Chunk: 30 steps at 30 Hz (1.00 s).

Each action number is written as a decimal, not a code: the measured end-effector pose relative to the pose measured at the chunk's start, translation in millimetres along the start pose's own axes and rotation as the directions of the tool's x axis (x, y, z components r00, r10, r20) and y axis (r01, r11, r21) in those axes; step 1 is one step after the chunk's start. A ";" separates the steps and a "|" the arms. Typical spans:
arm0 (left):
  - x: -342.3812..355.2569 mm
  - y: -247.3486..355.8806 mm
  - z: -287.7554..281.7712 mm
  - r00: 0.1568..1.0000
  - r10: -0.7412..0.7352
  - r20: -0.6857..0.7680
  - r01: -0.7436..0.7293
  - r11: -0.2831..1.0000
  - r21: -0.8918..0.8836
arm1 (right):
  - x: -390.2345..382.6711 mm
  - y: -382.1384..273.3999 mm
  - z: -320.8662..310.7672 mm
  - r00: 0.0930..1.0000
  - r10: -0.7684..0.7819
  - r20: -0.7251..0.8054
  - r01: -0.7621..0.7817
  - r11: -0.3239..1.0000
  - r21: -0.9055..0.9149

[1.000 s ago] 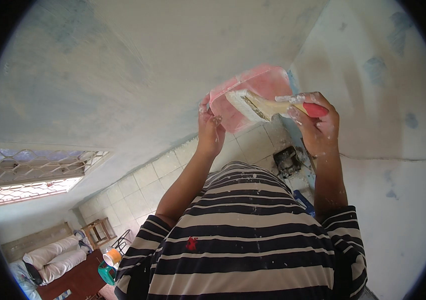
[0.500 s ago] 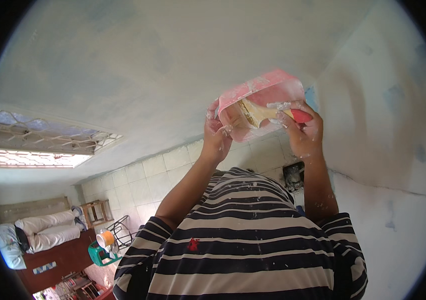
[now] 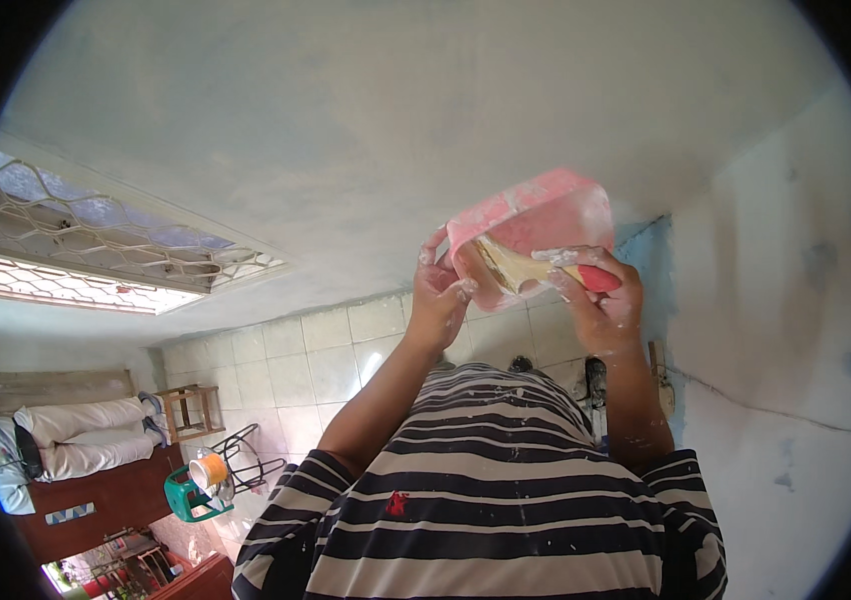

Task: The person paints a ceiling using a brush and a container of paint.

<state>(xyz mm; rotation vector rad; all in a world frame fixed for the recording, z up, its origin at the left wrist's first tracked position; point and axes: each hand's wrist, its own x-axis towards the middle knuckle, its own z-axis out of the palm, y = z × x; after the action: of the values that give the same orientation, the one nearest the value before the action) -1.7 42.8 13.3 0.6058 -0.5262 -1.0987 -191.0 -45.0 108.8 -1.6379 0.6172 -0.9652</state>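
Observation:
Both my hands are raised in front of the wall at the upper middle, spattered with white paste. My left hand grips the left side of a pink plastic tub that is tilted with its mouth toward me and smeared white. My right hand is closed around the handle of a putty knife, which has a wide pale blade and a yellow handle with a red end. The blade reaches into the tub near its left wall. How much paste lies inside cannot be made out.
A smeared wall rises ahead, with a grilled window at left. Below are floor tiles, a green plastic stool, an orange-and-white bucket, a black metal frame and a wooden stool. A cracked wall stands right.
My hands, the tub and the putty knife sit a little lower in the picture. The view has shifted, showing more window and floor. Both grips stay the same.

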 end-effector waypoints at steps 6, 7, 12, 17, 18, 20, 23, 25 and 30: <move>5.9 47.6 -31.3 0.994 -0.094 -0.052 0.091 0.993 -0.071 | 10.3 -1.7 75.6 0.950 -0.309 0.034 0.300 0.882 -0.363; 8.3 51.7 -36.9 0.994 -0.109 -0.024 0.108 0.993 -0.052 | 9.1 4.7 82.5 0.935 -0.352 -0.036 0.318 0.880 -0.354; 17.6 65.1 -64.7 0.983 -0.182 0.038 0.183 0.982 -0.039 | 1.5 -0.2 103.9 0.884 -0.435 -0.174 0.326 0.838 -0.438; 25.9 75.4 -75.3 0.963 -0.262 0.060 0.264 0.964 -0.030 | -14.9 1.5 103.7 0.812 -0.384 -0.440 0.200 0.891 -0.408; 28.6 76.2 -72.8 0.958 -0.273 0.085 0.276 0.961 -0.023 | -16.7 -2.4 109.2 0.797 -0.337 -0.501 0.214 0.934 -0.288; 31.7 78.9 -71.1 0.956 -0.279 0.088 0.279 0.960 0.010 | -17.3 -5.3 132.9 0.808 -0.249 -0.533 0.218 0.968 -0.123; 34.8 69.8 -72.0 0.959 -0.259 0.114 0.261 0.965 -0.008 | -16.9 0.4 140.9 0.871 -0.314 -0.377 0.170 0.914 -0.367; 34.6 68.7 -67.8 0.955 -0.271 0.123 0.275 0.961 -0.018 | -14.2 4.3 126.1 0.846 -0.360 -0.393 0.187 0.891 -0.415; 36.6 54.7 -56.4 0.948 -0.314 0.054 0.314 0.949 0.014 | -17.9 8.9 71.2 0.764 -0.458 -0.455 0.096 0.778 -0.621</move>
<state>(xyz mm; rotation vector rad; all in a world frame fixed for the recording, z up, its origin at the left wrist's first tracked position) 84.7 37.4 13.3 0.6810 -0.4911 -1.4195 -140.0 4.8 89.3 -1.9977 1.1873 -1.6816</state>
